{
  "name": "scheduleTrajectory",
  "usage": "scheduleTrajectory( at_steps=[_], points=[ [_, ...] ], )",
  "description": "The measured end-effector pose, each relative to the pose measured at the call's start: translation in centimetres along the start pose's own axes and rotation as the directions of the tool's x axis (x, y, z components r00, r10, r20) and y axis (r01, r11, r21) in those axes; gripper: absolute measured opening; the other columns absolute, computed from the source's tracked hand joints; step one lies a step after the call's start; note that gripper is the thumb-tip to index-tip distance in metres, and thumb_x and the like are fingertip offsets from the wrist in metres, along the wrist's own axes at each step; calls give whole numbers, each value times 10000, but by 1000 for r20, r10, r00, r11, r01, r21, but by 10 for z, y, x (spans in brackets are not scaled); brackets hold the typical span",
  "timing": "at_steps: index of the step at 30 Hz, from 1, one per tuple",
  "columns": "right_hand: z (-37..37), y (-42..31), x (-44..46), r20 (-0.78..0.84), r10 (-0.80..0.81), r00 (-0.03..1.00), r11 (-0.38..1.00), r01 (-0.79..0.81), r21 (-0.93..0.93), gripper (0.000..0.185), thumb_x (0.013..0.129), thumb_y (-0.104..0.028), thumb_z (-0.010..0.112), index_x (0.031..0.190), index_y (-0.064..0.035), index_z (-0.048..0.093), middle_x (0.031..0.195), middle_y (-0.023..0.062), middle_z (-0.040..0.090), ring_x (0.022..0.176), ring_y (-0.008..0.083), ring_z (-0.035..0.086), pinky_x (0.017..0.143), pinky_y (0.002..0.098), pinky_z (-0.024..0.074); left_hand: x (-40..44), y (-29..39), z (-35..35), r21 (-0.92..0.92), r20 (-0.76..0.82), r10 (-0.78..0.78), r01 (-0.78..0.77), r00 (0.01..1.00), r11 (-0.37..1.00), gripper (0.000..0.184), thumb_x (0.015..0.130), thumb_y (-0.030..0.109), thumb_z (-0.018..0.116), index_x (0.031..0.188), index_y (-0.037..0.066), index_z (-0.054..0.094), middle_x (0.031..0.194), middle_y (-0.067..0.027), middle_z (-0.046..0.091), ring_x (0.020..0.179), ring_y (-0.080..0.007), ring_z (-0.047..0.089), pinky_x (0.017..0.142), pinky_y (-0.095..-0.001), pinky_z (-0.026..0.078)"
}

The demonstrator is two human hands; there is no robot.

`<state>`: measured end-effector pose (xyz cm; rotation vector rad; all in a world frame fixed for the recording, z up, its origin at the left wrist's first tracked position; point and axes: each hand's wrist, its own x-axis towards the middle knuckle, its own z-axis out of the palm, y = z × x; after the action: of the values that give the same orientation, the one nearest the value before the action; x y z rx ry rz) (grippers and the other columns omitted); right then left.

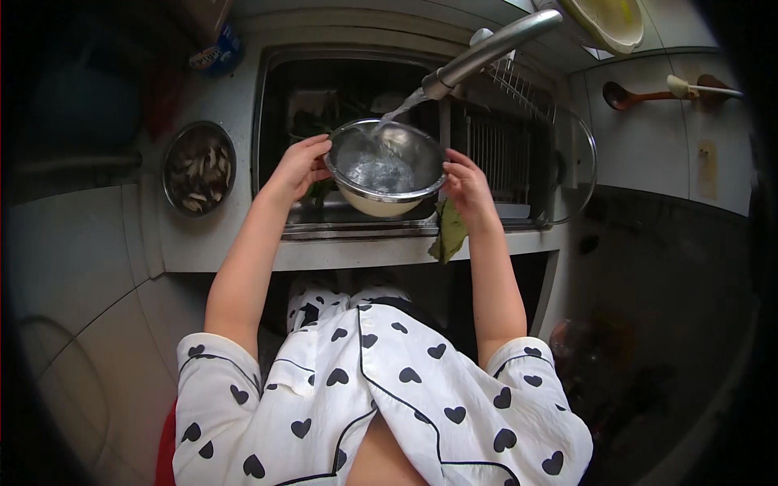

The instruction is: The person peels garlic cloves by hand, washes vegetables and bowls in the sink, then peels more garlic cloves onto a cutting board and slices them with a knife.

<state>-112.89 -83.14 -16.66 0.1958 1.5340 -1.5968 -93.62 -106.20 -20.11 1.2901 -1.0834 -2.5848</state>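
Observation:
A metal bowl (385,198) with a shiny rim and a pale outside is held over the sink (271,105). Water pours into it from the faucet (494,53), and some water lies inside. My left hand (304,166) grips the rim on the left side, fingers closed on it. On the opposite side, my right hand (468,185) has its fingers closed on the rim. Below my right hand a green leaf (448,231) hangs over the sink's front edge. Dark green leaves (312,123) show in the basin behind the bowl, partly hidden by it.
Left of the sink, a metal bowl of greyish sliced pieces (197,170) stands on the counter (235,251). A dish rack (498,158) sits in the right basin, with a clear glass lid (590,154) beside it. A ladle (620,95) hangs on the right wall.

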Motion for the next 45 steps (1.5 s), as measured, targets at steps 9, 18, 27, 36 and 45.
scheduleTrajectory(
  at_steps=[9,18,27,36,45],
  points=[
    [9,85,46,58,450,891,840,-444,310,122,781,-4,521,900,17,507,774,100,556,628,160,557,483,206,481,16,40,-16,-104,82,31,-23,996,994,267,883,77,469,1141,25,511,813,-46,588,696,-101,587,624,-197,533],
    [26,108,26,383,647,660,606,-749,267,78,811,-1,451,760,24,505,636,65,534,456,95,511,415,169,488,-28,69,-9,-233,101,-35,58,994,971,273,864,32,463,1119,-66,487,907,-135,564,813,-180,610,673,-219,562],
    [-16,26,-5,115,457,882,872,-470,140,79,815,-53,558,806,21,532,599,42,526,440,82,497,421,167,473,-51,19,5,-491,157,-89,156,984,857,371,857,32,374,1221,-22,422,905,-142,586,839,-231,596,713,-271,555],
    [-137,-61,-23,-132,-112,985,985,92,-149,387,798,-68,527,1183,-38,497,910,37,593,715,94,563,617,234,464,-30,-34,154,185,220,-11,-30,975,982,433,835,159,537,1248,71,441,955,-24,545,847,-111,553,688,-234,464],
    [-246,-21,42,-438,-455,775,871,287,-398,403,784,-5,495,1186,-39,506,823,23,542,740,105,492,724,229,406,102,-97,248,353,374,206,-344,905,870,381,773,-25,534,1138,73,496,831,-25,515,739,-108,511,640,-237,451]
  ],
)
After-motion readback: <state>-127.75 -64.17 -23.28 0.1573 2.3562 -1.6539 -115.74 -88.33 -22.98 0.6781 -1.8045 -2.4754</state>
